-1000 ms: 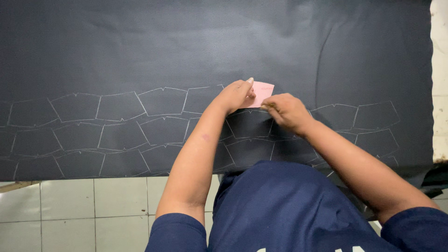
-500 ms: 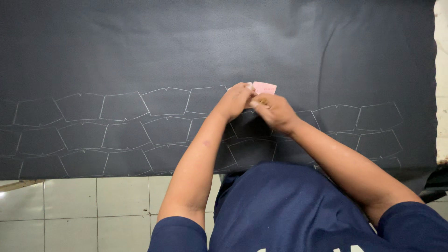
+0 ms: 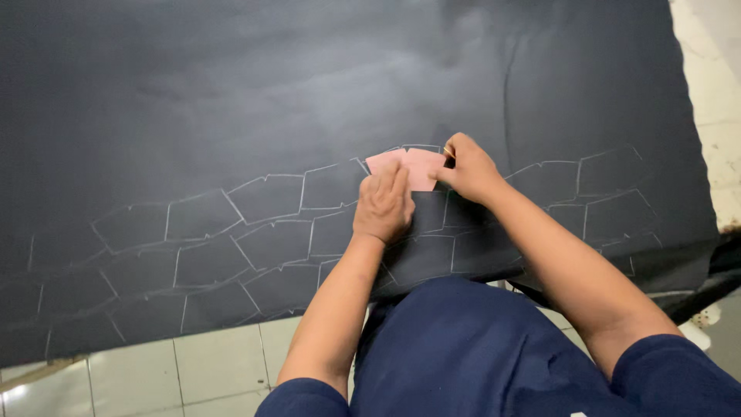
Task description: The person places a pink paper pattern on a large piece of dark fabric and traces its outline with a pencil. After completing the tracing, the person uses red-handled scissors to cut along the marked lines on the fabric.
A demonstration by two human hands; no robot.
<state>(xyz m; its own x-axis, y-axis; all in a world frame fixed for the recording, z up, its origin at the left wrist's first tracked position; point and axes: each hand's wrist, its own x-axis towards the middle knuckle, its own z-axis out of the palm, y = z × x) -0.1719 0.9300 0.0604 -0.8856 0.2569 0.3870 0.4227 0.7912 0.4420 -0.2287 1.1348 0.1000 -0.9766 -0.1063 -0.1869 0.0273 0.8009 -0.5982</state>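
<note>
On the dark cloth (image 3: 309, 85), right at the upper edge of the chalked rows, I've got the pink template (image 3: 409, 164) lying flat. It's a small, pale pink card with straight edges and angled corners, plain on its face, no print that I can make out. It sits at the top of the pattern, just above the last drawn outlines.

My left hand (image 3: 384, 205) is down on it, palm flat, fingers stretched forward and pressing the card's lower left part against the cloth. That hand is open, spread, not curled round anything. My right hand (image 3: 467, 170) is at the card's right edge, fingers pinched together on something small and pale, a sliver of chalk (image 3: 448, 151) by the look of it, though only a tip shows by the thumb. So that hand is closed in a pinch, tip touching the cloth just beside the card.

Around the card, the chalk outlines (image 3: 262, 197) run in rows across the cloth: many-sided shapes, the same form as the template, set edge to edge, stretching away left and also off to the right past my right forearm. The cloth covers the tabletop almost wholly and hangs over the near edge by my lap.

Below the cloth's near edge, lower left, pale floor tiles (image 3: 154, 371) show. At far right there's a strip of light, speckled surface (image 3: 714, 85). No labels or packages that I can read anywhere.
</note>
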